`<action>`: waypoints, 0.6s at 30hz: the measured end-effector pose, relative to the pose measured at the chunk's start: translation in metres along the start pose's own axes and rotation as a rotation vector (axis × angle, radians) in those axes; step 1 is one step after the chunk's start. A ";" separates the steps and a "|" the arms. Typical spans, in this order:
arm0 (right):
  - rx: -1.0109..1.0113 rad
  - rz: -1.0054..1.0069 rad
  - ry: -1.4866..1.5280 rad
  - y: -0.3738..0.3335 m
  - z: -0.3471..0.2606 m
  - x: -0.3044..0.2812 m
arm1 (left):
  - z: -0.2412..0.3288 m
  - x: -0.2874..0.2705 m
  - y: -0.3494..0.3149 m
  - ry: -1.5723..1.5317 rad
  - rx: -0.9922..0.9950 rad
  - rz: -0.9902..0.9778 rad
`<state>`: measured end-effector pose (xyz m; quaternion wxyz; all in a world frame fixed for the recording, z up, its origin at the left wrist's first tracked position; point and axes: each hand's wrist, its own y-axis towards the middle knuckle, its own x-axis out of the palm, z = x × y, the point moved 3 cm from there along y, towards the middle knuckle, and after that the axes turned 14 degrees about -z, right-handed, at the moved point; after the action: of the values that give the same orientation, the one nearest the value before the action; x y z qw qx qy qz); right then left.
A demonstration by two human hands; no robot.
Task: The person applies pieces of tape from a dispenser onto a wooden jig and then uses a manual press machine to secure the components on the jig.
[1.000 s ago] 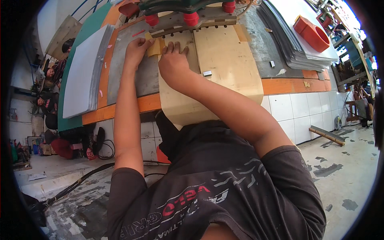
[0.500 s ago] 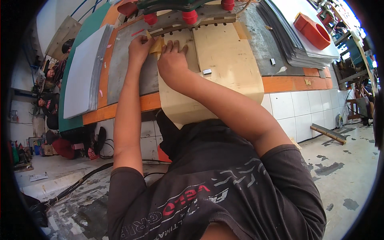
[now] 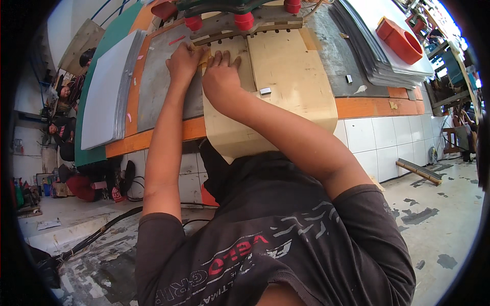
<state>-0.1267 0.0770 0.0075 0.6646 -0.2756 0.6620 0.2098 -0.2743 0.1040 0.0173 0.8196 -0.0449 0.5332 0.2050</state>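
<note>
A large tan board [image 3: 291,66] lies over the near edge of the workbench, its near end curving down toward my body. My right hand [image 3: 221,76] is laid on its left part, fingers stretched forward and slightly apart. Just left of it, my left hand [image 3: 184,64] is closed, thumb and fingertips pinched at a strip of brown tape [image 3: 205,55] at the board's left edge. Fingers partly cover that strip. A small white-topped block [image 3: 265,91] rests on the board by the end of a narrow groove, right of my right wrist.
A machine with red round feet [image 3: 243,22] and a curved bar stands beyond the board. Stacked pale sheets [image 3: 109,86] lie left; another stack [image 3: 367,64] lies right, under a red-orange holder [image 3: 400,41]. Another small block [image 3: 349,79] sits nearby. People sit at far left.
My left hand has shifted right, closer to my right hand, and now covers more of the brown tape. My right hand stays in place on the board.
</note>
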 end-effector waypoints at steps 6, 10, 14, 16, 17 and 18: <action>-0.005 0.040 0.040 0.003 0.005 0.006 | 0.009 -0.001 -0.003 0.102 -0.038 -0.016; -0.028 0.228 0.025 0.002 0.004 0.011 | -0.002 0.004 0.000 0.078 -0.046 -0.004; -0.021 0.298 0.052 0.000 0.004 0.009 | -0.009 0.005 0.005 0.043 -0.070 0.024; 0.017 0.186 0.112 0.001 0.004 0.008 | -0.010 0.005 0.007 0.060 -0.017 0.089; 0.015 0.186 0.110 -0.001 0.004 0.006 | -0.010 0.004 0.007 0.078 0.037 0.155; -0.036 0.217 0.153 -0.005 0.005 0.004 | -0.012 0.005 0.007 0.077 0.035 0.156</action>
<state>-0.1201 0.0762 0.0035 0.5805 -0.2293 0.7329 0.2707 -0.2853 0.1087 0.0092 0.7805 0.0033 0.5698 0.2571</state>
